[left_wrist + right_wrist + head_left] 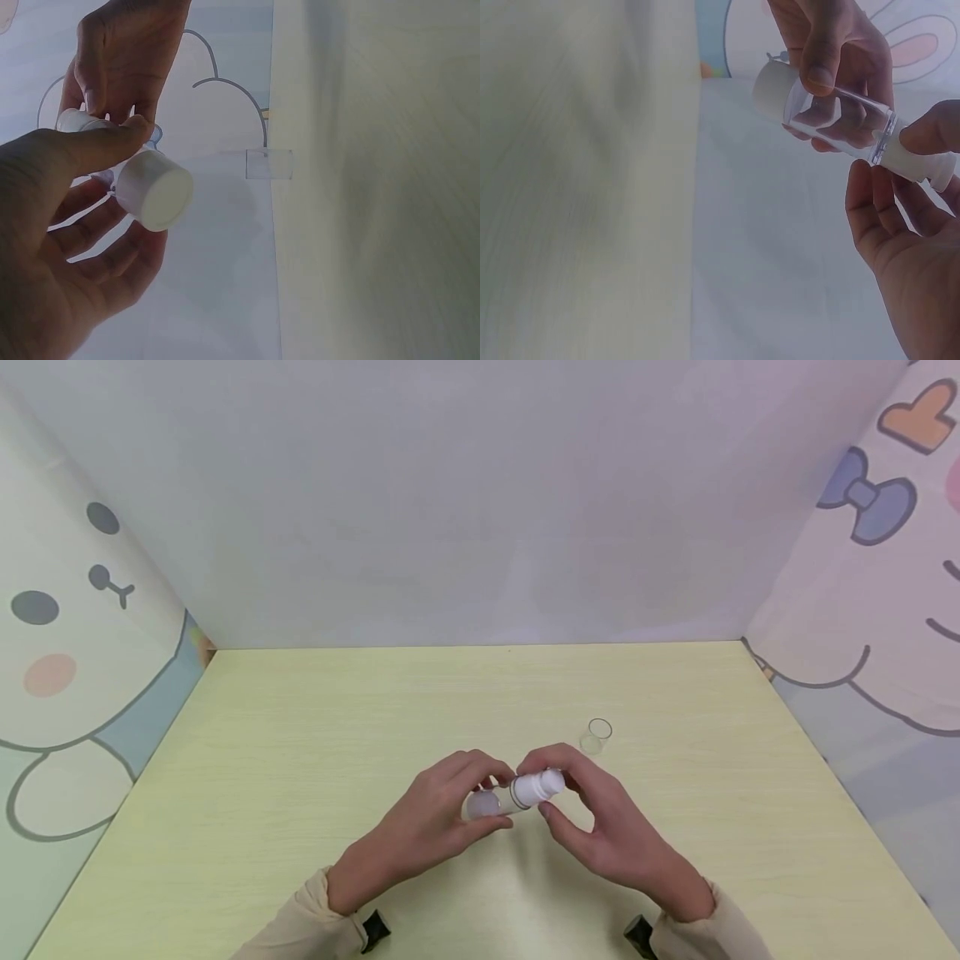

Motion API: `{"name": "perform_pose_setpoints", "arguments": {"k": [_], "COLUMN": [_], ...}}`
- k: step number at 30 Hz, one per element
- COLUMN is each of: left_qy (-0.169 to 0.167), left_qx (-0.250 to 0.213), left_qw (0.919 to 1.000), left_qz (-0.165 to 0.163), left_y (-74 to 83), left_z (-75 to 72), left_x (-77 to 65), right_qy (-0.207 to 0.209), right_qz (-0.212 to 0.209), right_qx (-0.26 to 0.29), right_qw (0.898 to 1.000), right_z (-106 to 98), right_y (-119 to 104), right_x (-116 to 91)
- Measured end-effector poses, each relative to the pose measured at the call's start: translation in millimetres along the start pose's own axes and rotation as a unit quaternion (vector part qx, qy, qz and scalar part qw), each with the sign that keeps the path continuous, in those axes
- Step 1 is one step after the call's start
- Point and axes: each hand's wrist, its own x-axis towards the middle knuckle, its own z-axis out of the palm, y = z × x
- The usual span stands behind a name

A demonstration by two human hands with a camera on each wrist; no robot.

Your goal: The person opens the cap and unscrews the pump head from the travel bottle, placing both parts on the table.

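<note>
A small clear bottle (840, 124) with a white base (154, 191) and a white pump-like top (537, 787) is held above the table, tilted. My left hand (438, 806) grips its transparent body, thumb on one side and fingers on the other. On the white top, the thumb and fingers of my right hand (603, 818) pinch the collar near where it meets the clear body. The bottle's inside looks empty in the right wrist view. Beyond my right hand, a clear cylindrical cap (597, 737) stands apart on the table.
The pale wood-grain table (337, 718) extends around both hands. A plain light wall (480, 510) rises behind its far edge, and cartoon-printed panels (67, 635) flank it left and right.
</note>
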Motion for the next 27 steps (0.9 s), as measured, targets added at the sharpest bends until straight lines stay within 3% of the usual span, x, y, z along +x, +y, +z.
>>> {"name": "perform_pose_setpoints", "arguments": {"k": [8,12,27], "left_qy": [0.001,0.000,-0.001], "left_qx": [0.003,-0.003,-0.017], "left_qw": [1.0000,1.0000,0.9998], "left_qz": [0.004,0.000,-0.012], "left_y": [-0.9,-0.6,1.8], "left_z": [1.8,2.1,2.5], "left_x": [0.1,0.1,0.4], "right_qy": [0.000,0.008,0.053], "right_qz": [-0.015,-0.003,0.137], "right_qx": [0.013,0.010,0.019], "right_qw": [1.000,1.000,0.989], "right_z": [3.1,2.7,4.7], "right_y": [1.0,-0.2,-0.4], "right_x": [-0.3,0.3,-5.2]}}
